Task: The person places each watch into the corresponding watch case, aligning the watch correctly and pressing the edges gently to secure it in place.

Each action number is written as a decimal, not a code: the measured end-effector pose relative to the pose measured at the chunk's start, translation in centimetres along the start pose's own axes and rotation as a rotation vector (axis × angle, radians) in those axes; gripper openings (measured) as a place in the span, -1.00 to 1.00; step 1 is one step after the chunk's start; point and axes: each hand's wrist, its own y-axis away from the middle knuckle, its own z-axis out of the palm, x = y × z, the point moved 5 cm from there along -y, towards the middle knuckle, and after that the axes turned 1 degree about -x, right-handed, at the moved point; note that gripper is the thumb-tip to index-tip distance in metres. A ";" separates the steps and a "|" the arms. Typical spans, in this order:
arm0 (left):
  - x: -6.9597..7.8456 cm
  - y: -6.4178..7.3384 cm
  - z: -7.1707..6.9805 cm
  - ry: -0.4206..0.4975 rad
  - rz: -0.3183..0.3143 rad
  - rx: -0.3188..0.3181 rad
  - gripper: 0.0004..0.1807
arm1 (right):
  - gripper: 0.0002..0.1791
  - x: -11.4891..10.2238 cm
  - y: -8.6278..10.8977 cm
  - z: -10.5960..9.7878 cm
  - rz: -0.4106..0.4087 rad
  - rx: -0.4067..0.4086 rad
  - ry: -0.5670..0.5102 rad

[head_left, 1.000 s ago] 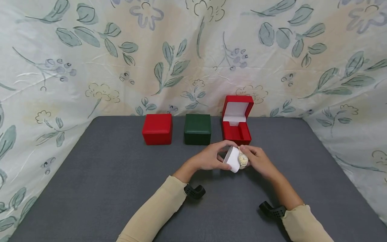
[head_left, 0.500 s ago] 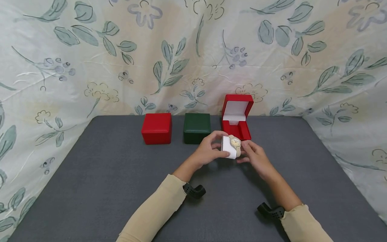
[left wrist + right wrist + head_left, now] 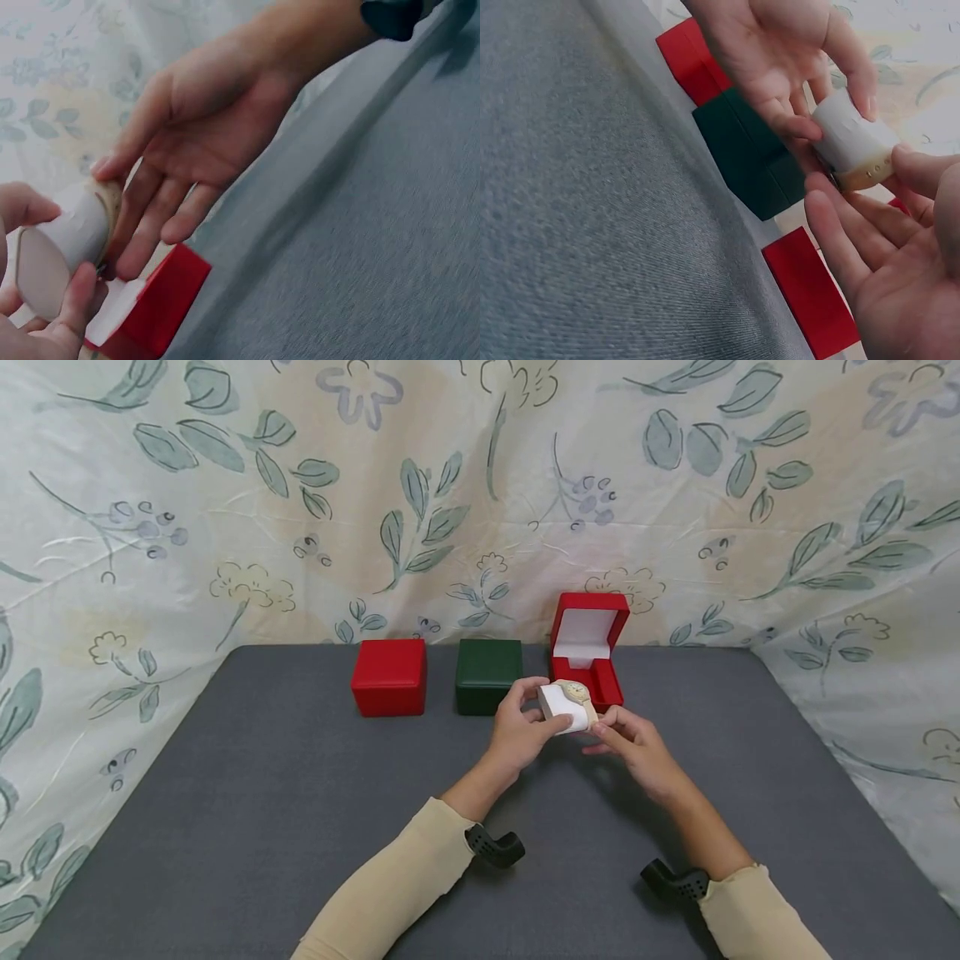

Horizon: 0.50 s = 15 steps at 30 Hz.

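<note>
A white watch cushion [image 3: 562, 708] carries a cream-strapped wristwatch [image 3: 576, 692] wrapped round it, dial facing up. My left hand [image 3: 519, 733] grips the cushion from the left, thumb on the near side and fingers beyond it. From the right, my right hand [image 3: 639, 753] pinches the watch strap between thumb and fingertips; in the right wrist view the strap [image 3: 868, 177] lies right at those fingertips, its lower fingers stretched out. An open red watch box [image 3: 614, 635], white inside its raised lid, stands just behind the hands, its front partly hidden by the cushion and watch.
A closed red box [image 3: 389, 678] and a closed dark green box [image 3: 489, 670] stand left of the open one, in a row along the back of the grey table [image 3: 300, 793]. Flowered cloth [image 3: 420, 527] hangs right behind the table.
Both hands have carried the cushion and watch away from me and slightly left, in front of the open box. The cushion has turned, and the dial tilts further upward.
</note>
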 end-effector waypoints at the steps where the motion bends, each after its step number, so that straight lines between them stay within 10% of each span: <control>1: 0.0 0.1 0.0 -0.001 0.004 0.015 -0.36 | -0.78 0.1 0.0 -0.1 0.002 -0.011 -0.008; 9: -0.1 0.3 0.0 -0.017 0.112 0.108 -0.33 | -0.77 -0.5 0.1 0.6 -0.089 -0.055 0.104; 15: -0.3 -0.2 0.0 -0.015 0.107 -0.015 -0.30 | -0.61 -1.1 0.2 0.5 -0.061 0.006 0.284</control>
